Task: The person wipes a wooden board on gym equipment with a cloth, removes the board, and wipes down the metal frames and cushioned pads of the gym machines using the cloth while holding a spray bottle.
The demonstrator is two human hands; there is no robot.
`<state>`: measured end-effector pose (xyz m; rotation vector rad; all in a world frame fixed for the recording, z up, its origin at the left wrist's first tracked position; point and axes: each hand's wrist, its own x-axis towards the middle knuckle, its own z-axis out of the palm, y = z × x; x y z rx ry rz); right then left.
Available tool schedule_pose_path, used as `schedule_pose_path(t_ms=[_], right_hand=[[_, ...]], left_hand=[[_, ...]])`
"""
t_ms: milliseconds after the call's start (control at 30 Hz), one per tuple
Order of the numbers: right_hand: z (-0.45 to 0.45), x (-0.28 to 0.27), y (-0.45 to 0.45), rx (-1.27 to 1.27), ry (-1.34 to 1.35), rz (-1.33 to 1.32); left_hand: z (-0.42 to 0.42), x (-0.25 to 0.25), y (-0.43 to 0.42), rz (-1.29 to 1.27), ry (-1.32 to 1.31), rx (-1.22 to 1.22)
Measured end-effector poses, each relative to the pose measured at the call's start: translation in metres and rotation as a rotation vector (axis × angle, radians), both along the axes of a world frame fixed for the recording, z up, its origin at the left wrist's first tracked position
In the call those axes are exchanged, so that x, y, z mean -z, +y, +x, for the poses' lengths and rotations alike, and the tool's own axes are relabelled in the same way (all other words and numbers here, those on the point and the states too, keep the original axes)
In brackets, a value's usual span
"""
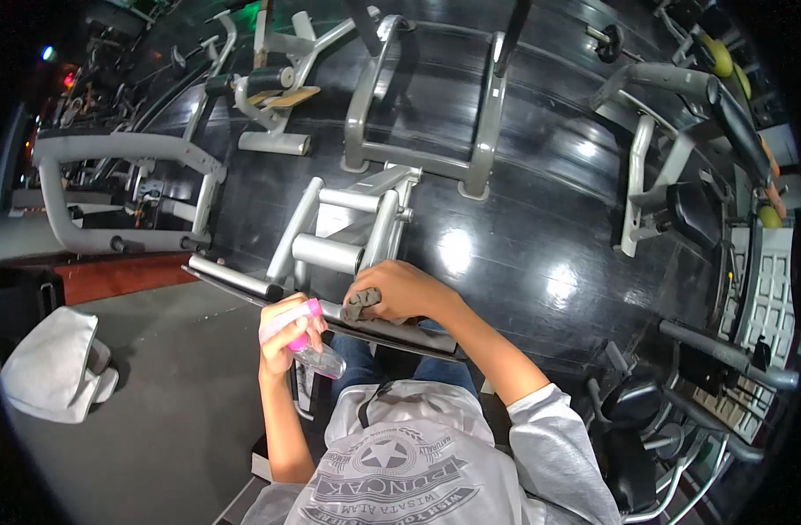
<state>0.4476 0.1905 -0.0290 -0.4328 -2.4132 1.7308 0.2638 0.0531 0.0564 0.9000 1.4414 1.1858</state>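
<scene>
A clear spray bottle with a pink nozzle (310,311) is in my left hand (282,331), its fingers wrapped round the neck and its clear body tilted to the lower right. My right hand (399,290) is closed on a crumpled grey cloth (362,304), just above a long dark bar (400,332) of a machine. Whether the cloth touches the bar cannot be made out. Beyond my hands stands the machine's silver frame (329,252), with thick round tubes.
Grey frames stand ahead (418,156) and at the left (129,144). More machines (672,201) line the right side. A white cloth-like item (55,363) lies at the lower left on a dark grey surface (173,376). The floor (523,219) is black and glossy.
</scene>
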Motion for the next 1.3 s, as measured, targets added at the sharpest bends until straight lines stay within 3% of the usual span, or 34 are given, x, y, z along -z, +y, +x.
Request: schedule_pose_path(t_ms=[233, 300, 533, 667, 833, 967, 1067, 1100, 1133, 1200, 1300], right_hand=[[0.073, 0.008, 0.012, -0.048, -0.013, -0.142], [0.092, 0.005, 0.017, -0.083, -0.169, -0.21], [0.043, 0.024, 0.019, -0.106, -0.115, -0.17], [-0.013, 0.05, 0.02, -0.141, 0.045, -0.129], [-0.065, 0.06, 0.009, -0.097, 0.079, -0.213], [-0.058, 0.047, -0.001, 0.006, 0.019, -0.278], [-0.031, 0.042, 0.006, -0.08, -0.128, -0.406], [-0.017, 0.045, 0.006, -0.031, -0.004, -0.203], [-0.006, 0.049, 0.011, -0.036, -0.006, -0.204], [0.011, 0.053, 0.023, -0.237, -0.067, -0.371], [0.022, 0.047, 0.039, -0.396, -0.219, -0.311]], left_hand=[[0.006, 0.004, -0.003, 0.049, 0.054, -0.064], [0.006, 0.006, -0.005, 0.069, 0.07, -0.055], [0.008, 0.003, -0.003, 0.047, 0.042, -0.095], [0.008, 0.005, -0.003, 0.068, 0.053, -0.108], [0.013, 0.003, -0.001, 0.019, 0.042, -0.202], [0.012, 0.001, -0.001, 0.027, 0.051, -0.174], [0.011, 0.002, -0.002, 0.061, 0.07, -0.144], [0.01, 0.003, -0.001, 0.073, 0.082, -0.13], [0.01, 0.004, -0.001, 0.087, 0.095, -0.116], [0.01, 0.006, -0.002, 0.098, 0.083, -0.117], [0.01, 0.006, -0.003, 0.089, 0.062, -0.115]])
